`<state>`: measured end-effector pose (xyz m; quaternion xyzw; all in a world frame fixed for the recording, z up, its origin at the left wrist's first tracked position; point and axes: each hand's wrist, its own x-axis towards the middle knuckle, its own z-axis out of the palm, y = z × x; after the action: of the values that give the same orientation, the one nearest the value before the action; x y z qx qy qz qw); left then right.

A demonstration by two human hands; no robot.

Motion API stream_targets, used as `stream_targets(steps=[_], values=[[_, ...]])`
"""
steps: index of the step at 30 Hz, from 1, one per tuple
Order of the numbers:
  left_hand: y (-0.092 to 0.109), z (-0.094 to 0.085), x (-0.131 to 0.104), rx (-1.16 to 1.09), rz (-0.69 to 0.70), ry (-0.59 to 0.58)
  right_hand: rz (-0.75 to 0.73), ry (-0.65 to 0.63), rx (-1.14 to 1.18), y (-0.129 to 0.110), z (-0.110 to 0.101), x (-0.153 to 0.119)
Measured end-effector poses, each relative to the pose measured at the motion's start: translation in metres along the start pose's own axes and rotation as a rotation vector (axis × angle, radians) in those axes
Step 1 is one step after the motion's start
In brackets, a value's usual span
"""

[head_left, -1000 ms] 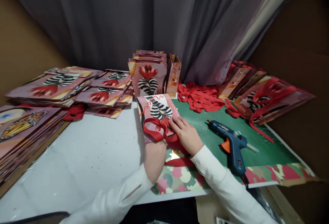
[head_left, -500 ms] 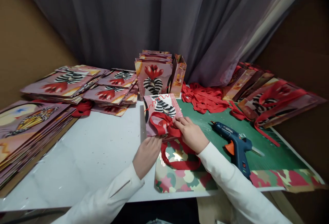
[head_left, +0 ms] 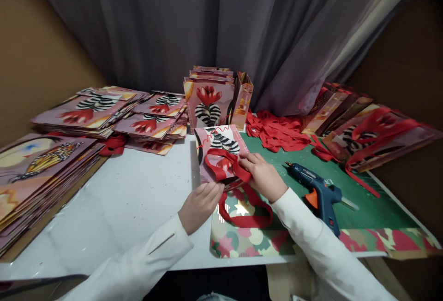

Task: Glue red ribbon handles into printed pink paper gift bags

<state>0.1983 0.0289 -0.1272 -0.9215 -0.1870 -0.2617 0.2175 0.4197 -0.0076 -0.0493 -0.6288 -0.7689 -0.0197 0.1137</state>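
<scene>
A pink paper gift bag (head_left: 224, 139) with a zebra-stripe and red flower print lies in front of me, its near edge by my hands. My left hand (head_left: 201, 204) is closed on that near edge, fingertips partly hidden. My right hand (head_left: 266, 175) pinches a red ribbon (head_left: 215, 171) at the bag's right side; the ribbon loops over the print. Another loop of red ribbon hangs below the bag, over a camouflage-patterned sheet (head_left: 254, 243) with a gold star. To the right of my right hand, a blue hot glue gun (head_left: 316, 190) lies on its side.
Flat stacked bags (head_left: 44, 167) fill the left side. Upright bags (head_left: 209, 91) stand at the back, before a grey curtain (head_left: 166, 29). A heap of red ribbons (head_left: 277, 130) lies on the green mat (head_left: 367, 213). More ribboned bags (head_left: 377, 139) lean at the right.
My right hand has moved slightly right, pulling the ribbon a little with it. My left hand stays at the bag's near edge. The view has shifted slightly.
</scene>
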Motion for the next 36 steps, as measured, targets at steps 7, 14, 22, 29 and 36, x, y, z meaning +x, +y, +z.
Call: stream_targets(steps=[7, 14, 22, 29, 36], values=[[0.003, -0.004, -0.006, -0.086, -0.019, 0.105, 0.002, 0.015, 0.074, 0.012, -0.006, 0.002], [-0.014, 0.001, 0.002, -0.242, 0.144, 0.152, -0.070, -0.068, 0.300, 0.031, -0.015, 0.007], [-0.016, -0.003, 0.007, -0.291, 0.112, 0.133, 0.182, -0.069, 0.259, 0.030, -0.017, 0.068], [-0.032, 0.007, 0.008, -0.289, 0.053, 0.054, 0.327, 0.089, 0.161, 0.009, -0.024, 0.080], [-0.039, 0.012, 0.009, -0.333, 0.052, 0.066, -0.033, 0.067, 0.232, -0.034, -0.026, -0.007]])
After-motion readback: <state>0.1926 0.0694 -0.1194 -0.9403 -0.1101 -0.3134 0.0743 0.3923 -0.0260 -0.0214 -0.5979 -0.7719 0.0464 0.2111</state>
